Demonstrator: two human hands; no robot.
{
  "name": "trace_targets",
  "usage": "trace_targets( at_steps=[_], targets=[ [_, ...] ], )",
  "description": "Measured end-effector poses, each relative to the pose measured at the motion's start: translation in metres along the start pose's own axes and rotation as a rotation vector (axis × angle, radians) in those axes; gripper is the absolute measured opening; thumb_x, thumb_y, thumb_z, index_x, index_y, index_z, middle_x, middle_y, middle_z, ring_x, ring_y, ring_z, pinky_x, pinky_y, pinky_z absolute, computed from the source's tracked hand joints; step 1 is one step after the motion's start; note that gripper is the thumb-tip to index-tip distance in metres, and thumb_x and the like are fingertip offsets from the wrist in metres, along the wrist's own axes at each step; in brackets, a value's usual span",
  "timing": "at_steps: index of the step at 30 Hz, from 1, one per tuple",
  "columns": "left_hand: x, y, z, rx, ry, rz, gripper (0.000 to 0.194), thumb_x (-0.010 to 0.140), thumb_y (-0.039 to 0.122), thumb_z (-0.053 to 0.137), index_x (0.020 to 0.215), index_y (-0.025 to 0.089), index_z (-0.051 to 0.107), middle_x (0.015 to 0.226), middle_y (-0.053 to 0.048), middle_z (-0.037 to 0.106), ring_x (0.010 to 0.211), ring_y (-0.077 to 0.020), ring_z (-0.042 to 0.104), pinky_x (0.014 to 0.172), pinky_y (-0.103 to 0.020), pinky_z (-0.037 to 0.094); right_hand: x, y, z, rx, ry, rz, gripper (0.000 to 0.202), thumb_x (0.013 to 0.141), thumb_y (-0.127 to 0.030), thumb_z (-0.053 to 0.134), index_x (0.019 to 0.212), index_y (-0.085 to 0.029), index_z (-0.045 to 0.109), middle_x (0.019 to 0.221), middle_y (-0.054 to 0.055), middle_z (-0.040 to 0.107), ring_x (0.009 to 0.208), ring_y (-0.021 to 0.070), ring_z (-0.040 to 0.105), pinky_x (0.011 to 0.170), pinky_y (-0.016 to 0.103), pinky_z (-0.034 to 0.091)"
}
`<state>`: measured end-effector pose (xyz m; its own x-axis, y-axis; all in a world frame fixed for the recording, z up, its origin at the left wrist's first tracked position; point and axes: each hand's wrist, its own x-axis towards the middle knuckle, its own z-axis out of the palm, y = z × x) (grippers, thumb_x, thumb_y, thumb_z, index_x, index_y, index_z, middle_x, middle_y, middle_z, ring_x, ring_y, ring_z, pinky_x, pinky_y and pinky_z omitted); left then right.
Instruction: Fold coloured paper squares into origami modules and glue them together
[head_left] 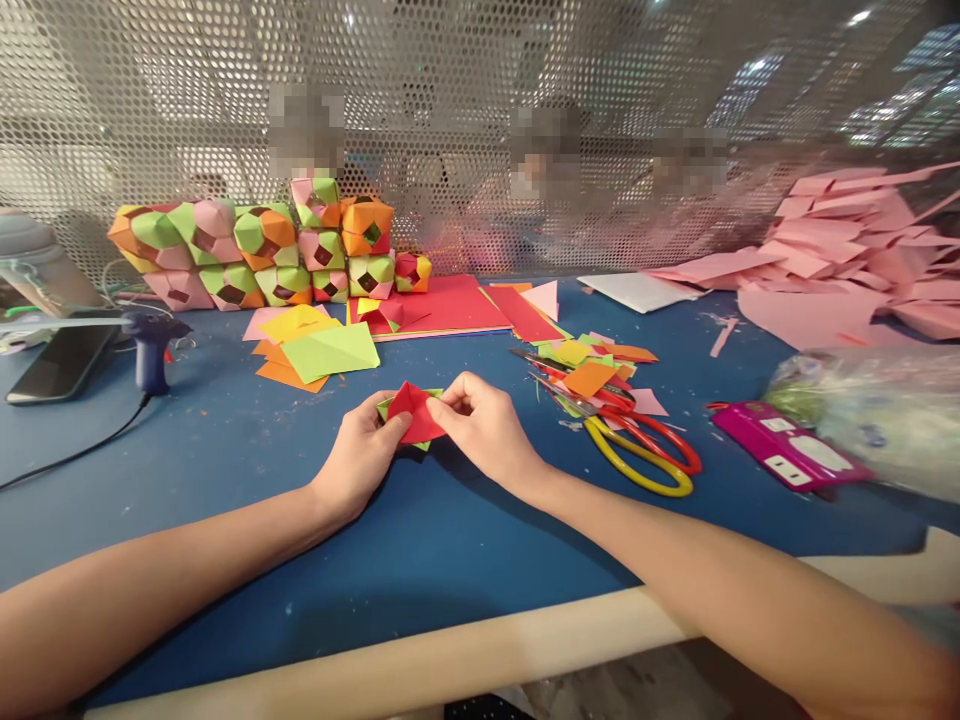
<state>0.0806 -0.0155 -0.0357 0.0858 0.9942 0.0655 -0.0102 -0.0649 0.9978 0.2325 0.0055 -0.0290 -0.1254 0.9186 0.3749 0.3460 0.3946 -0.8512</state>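
Two bare forearms reached in from the near left and near right corners, converging at centre. The left hand [358, 452] and right hand [486, 428] faced each other, thumbs inward, fingers bent in a pinching grip.

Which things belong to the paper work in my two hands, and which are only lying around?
Likely work:
- red folded paper, in both hands
- light-green sheet
- yellow-handled scissors

Likely lying about:
- phone
- bottle
- plastic bag

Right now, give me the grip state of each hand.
Left hand: closed, pinching the folded red and green paper.
Right hand: closed, fingers pinching the same paper's right edge.
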Motion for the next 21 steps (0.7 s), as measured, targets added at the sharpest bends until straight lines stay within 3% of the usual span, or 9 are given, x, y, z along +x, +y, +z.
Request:
trace_targets(
  at_steps=[3,7,10,15,21],
  targets=[
    [0.0005,0.0007,-0.0011,0.067,0.045,0.033,0.020,0.080,0.027,0.054,0.096,0.017,0.062,0.083,-0.002,0.063,0.071,-0.0131,0.056,0.064,-0.023,0.044,0.0000,0.0026,0.0011,0.021,-0.013,-0.019,0.020,0.074,-0.033,0.060,0.073,-0.020,0.044,0.063,-0.005,0.047,0.056,0.0100,0.046,0.054,0.023,0.039],
    [0.0006,0.0009,-0.0016,0.098,0.056,0.036,0.020,0.078,0.026,0.056,0.095,0.018,0.061,0.081,-0.001,0.064,0.072,-0.0143,0.057,0.064,-0.024,0.045,0.0000,0.0053,0.0044,0.069,-0.086,-0.027,0.023,0.075,-0.032,0.060,0.091,-0.019,0.050,0.078,0.000,0.054,0.064,0.0112,0.050,0.060,0.024,0.043],
    [0.0003,0.0018,-0.0004,0.089,0.052,0.023,0.020,0.076,0.026,0.058,0.095,0.017,0.061,0.078,-0.001,0.064,0.070,-0.0139,0.058,0.064,-0.024,0.046,-0.0006,0.0050,0.0046,0.034,-0.130,-0.082,0.012,0.079,-0.030,0.054,0.077,-0.018,0.055,0.072,0.001,0.057,0.065,0.0123,0.051,0.060,0.024,0.042],
    [-0.0008,0.0054,0.0034,-0.014,0.006,0.001,0.025,0.076,0.028,0.060,0.099,0.016,0.059,0.086,-0.003,0.066,0.077,-0.0153,0.060,0.071,-0.027,0.047,-0.0001,0.0031,0.0006,-0.016,-0.029,-0.063,0.017,0.078,-0.029,0.055,0.065,-0.018,0.049,0.063,-0.002,0.051,0.059,0.0113,0.046,0.056,0.023,0.038],
    [0.0000,0.0043,-0.0001,0.169,0.064,0.049,0.017,0.077,0.026,0.055,0.089,0.016,0.063,0.078,-0.002,0.065,0.071,-0.0149,0.058,0.065,-0.025,0.045,-0.0023,0.0004,0.0017,-0.011,-0.100,-0.090,0.010,0.078,-0.028,0.055,0.074,-0.019,0.054,0.071,0.000,0.058,0.064,0.0128,0.052,0.059,0.024,0.042]
  ],
)
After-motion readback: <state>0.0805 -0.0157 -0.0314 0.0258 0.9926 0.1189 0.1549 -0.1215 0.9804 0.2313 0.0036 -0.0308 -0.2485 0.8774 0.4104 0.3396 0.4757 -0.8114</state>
